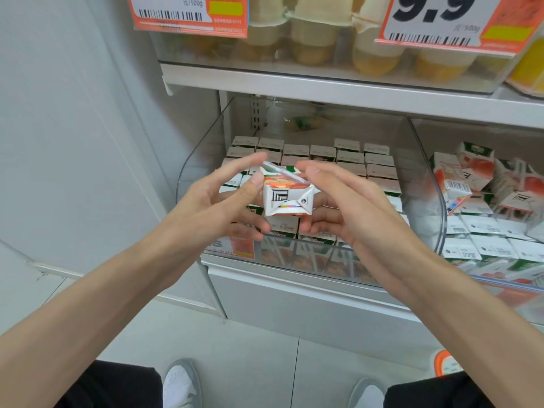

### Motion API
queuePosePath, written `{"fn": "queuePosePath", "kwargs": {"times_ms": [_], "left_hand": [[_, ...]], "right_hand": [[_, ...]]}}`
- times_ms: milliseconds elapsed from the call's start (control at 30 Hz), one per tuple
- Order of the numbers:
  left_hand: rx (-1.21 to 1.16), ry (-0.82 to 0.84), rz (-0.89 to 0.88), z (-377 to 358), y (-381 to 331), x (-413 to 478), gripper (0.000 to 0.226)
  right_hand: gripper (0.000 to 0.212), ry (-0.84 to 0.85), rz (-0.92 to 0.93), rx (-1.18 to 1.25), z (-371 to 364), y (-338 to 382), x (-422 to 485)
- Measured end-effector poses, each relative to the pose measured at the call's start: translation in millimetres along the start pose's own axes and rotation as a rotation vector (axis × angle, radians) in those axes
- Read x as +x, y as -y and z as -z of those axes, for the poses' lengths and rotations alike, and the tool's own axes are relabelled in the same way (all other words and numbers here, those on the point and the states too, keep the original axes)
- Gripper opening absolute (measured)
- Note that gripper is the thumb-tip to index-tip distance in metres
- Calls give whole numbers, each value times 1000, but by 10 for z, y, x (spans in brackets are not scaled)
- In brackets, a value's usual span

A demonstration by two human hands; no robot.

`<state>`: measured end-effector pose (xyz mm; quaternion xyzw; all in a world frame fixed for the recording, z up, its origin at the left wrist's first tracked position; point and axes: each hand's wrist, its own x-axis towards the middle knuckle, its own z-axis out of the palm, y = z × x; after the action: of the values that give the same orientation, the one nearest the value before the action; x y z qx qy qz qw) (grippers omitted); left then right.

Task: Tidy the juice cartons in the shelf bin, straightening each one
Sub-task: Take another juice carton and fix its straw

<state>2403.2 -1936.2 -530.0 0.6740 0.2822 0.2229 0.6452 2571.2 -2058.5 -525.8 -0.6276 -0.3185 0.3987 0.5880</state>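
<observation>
A small white-and-orange juice carton lies tilted between left hand and right hand, each grip pinching one side, above the clear plastic shelf bin

A small juice carton of coated paperboard, smooth with a slight sheen, creased at its folded end flaps. A straw in glossy clear film lies along its upper edge. The shelf bin is hard clear plastic, glossy, with reflections on its curved left wall and front edge. The packed cartons inside show matt white paper tops. The shelf above looks like smooth white painted metal. Price cards are shiny printed paper. Floor tiles are pale, smooth and faintly glossy
</observation>
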Motion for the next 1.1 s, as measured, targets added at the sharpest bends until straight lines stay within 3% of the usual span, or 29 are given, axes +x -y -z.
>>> {"fn": "queuePosePath", "kwargs": {"times_ms": [300, 433, 633, 833, 967, 1100], "left_hand": [[-9, -10, 8, 15, 27, 15, 55], [11, -5, -16, 48, 28, 33, 56], [34, -68, -34, 51, 53, 20, 40], [30, -126, -72, 44, 77, 33, 33], [39, -93, -91, 64, 74, 56, 38], [25, 22, -1, 4, 46, 52, 41]], "right_hand": [[26, 32, -18, 7, 11, -12, 10], [41, 65, 1, -55, 37, -16, -16], [17, 28, -5, -1, 24, -31, 0], [47, 12, 72, -228, 3, -101, 19], [44, 33, 51, -178, 14, -108, 16], [45, 47, 19, -126, -2, -88, 11]]}}
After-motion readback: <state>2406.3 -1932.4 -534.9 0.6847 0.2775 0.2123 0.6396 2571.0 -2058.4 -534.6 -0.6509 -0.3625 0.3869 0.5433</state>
